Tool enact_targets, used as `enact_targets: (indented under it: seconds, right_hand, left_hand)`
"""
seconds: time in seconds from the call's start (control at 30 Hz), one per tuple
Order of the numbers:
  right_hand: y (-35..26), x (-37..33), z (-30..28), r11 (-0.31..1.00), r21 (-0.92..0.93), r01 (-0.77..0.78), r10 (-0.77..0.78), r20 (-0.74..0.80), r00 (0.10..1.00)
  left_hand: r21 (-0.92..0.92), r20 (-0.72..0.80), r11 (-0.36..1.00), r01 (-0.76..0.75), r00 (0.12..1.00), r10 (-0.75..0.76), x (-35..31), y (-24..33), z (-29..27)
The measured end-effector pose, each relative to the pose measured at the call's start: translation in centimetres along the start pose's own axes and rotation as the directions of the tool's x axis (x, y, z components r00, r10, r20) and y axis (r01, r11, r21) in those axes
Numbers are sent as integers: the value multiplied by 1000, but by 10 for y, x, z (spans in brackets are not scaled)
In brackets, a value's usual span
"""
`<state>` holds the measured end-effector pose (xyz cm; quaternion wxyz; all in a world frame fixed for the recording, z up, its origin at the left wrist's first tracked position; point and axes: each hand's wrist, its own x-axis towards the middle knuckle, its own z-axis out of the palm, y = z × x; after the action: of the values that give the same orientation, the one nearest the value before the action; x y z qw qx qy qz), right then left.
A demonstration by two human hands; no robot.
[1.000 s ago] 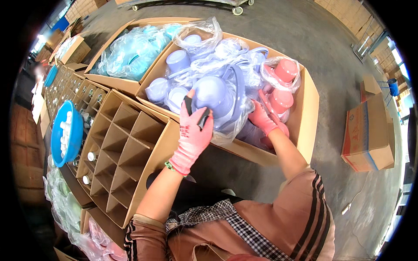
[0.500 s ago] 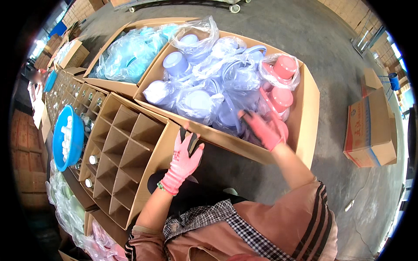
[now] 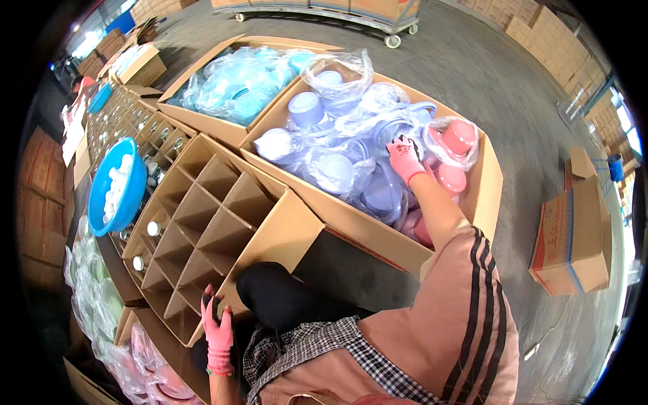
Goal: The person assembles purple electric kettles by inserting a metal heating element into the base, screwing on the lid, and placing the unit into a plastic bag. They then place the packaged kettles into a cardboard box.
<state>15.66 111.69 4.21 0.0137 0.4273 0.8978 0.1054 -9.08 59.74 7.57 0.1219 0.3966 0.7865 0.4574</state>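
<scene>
Head view. My right hand [image 3: 406,159], pink-gloved with fingers bent, lies against the bagged lavender plastic pieces [image 3: 334,172] in the open carton [image 3: 486,182]; I cannot tell whether it grips one. My left hand [image 3: 218,331], fingers parted, is beside the divided carton [image 3: 280,236].

A large open cardboard box [image 3: 501,181] carries purple plastic pieces [image 3: 381,192] in clear bags, with pink plastic pieces [image 3: 451,177] at its right end. What the box itself stands on is hidden. The grey concrete floor [image 3: 486,81] spreads beyond it. A wheeled cart [image 3: 358,25] stands on the floor at the far side; at the right, an open brown carton [image 3: 560,236] sits on it, and a small white object [image 3: 532,352] lies nearer.
</scene>
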Motion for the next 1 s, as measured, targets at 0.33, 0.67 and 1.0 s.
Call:
enact_targets:
  seconds: [0.33, 0.67, 1.0]
  right_hand:
    - [-1, -70, -184, 252, 942, 220, 588, -329, 739]
    - [-223, -125, -428, -526, 456, 718, -12, -848, 530]
    - [-425, -251, -437, -798, 152, -583, -451, -793, 410]
  left_hand:
    - [-123, -206, 984, 132, 966, -156, -70, -22, -54]
    - [-407, -273, 850, -333, 933, 234, 30, 36, -39]
    - [-704, -314, 709, -34, 911, -267, -98, -145, -142]
